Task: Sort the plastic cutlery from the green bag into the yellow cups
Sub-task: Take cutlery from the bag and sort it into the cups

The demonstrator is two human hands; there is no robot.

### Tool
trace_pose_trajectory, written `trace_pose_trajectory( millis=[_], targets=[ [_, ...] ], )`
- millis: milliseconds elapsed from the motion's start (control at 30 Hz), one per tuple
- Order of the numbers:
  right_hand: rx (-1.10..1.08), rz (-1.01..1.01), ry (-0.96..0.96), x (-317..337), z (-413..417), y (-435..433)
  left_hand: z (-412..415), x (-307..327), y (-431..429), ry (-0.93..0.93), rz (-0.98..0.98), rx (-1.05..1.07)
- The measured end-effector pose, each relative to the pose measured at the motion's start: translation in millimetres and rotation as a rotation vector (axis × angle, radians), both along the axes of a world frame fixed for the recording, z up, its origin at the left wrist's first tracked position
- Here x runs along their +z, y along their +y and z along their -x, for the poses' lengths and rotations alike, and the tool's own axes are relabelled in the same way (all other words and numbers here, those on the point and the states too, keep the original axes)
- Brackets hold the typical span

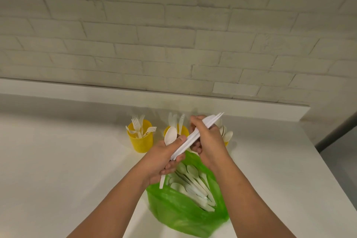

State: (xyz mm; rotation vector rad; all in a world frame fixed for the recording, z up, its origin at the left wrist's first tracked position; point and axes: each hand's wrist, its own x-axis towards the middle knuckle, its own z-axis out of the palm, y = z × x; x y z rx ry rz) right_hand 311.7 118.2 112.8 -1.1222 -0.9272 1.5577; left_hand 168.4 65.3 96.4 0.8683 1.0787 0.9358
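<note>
Over the open green plastic bag (pixel 173 212): bundle of white plastic knives (pixel 195 137), held slantwise.
Left hand (pixel 166 158): gripping the bundle's lower end, plus one white plastic spoon (pixel 170 135).
Right hand (pixel 209 141): gripping the upper end.
Behind, on the white counter (pixel 58 160): yellow plastic cups (pixel 142 142), cutlery upright inside.

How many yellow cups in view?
3: fork cup at left; knife cup in the middle, partly behind the left hand; spoon cup at right, mostly hidden by the right hand.
</note>
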Motion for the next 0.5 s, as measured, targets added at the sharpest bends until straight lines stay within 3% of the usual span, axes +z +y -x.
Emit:
trace_pose_trajectory(
  millis=[300,500],
  targets=[
    [0.189,-0.104,-0.315,-10,5,-1,1,3,0,0.169,-0.05,0.029],
    [0.241,-0.066,-0.3,-6,-4,8,1,7,1,-0.189,0.101,-0.096]
  ],
)
